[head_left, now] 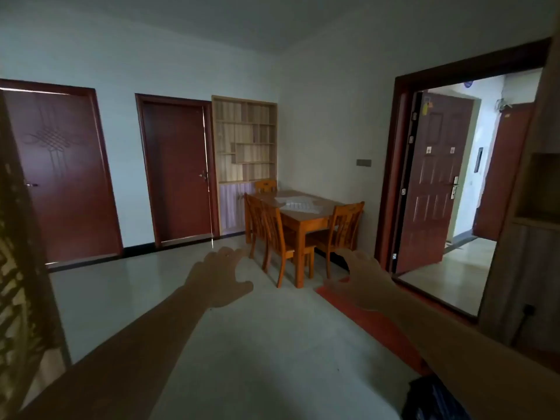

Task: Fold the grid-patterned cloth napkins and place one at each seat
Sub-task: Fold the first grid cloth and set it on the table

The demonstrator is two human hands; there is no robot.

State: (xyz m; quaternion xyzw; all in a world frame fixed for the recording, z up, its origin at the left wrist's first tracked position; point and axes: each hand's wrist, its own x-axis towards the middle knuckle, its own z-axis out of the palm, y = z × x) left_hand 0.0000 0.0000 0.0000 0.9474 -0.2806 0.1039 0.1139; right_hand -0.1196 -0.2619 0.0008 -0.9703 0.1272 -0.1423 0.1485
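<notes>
Both hands out in front, empty, palms down, fingers spread loose: left hand (218, 275), right hand (360, 278). Neither touches anything. Person stands well apart from the desk (306, 214), which sits in the far corner by the wall, next to the shelf unit (244, 137).

Napkins (298, 203) lie on the desk top, pale, spread out and overlapping near the middle; grid pattern faintly visible on one, count unclear at this range. None looks folded or set at a seat, so the task looks barely begun.

Chairs: two on the near left side (272, 234), one on the right (342, 228), one at the far end (266, 186).

Step in hand, by my read: walk up to the desk. To do it well, approach at the open near corner between chairs, avoid the red mat (363, 316) edge underfoot, stop close enough to reach the pile with both hands. Then pull one napkin clear and flatten it before folding.
</notes>
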